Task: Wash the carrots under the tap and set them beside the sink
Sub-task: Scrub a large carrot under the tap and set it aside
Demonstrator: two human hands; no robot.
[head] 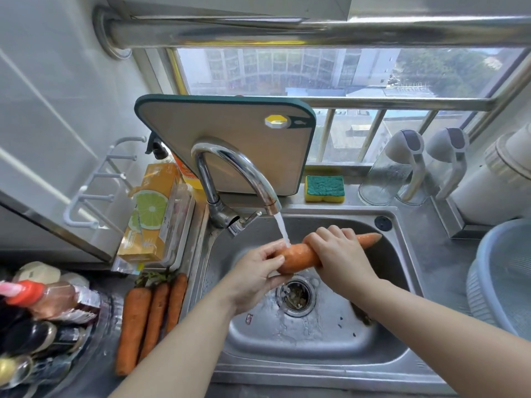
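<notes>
Your left hand [258,271] and right hand [339,254] grip the carrot [301,255] lying crosswise under the tap [238,173], tip pointing right.

this is a home kitchen: a stainless steel sink [330,337] with a curved chrome tap [230,165] running fills the middle, and a cutting board [224,133] leans at 12 o'clock against a barred window [316,73] that looks out on buildings and trees. a scouring sponge [324,188] sits at 1 o'clock, a plastic colander [502,282] at 3 o'clock, raw carrots [149,317] at 7 o'clock and sauce bottles [43,300] at 8 o'clock.
</notes>
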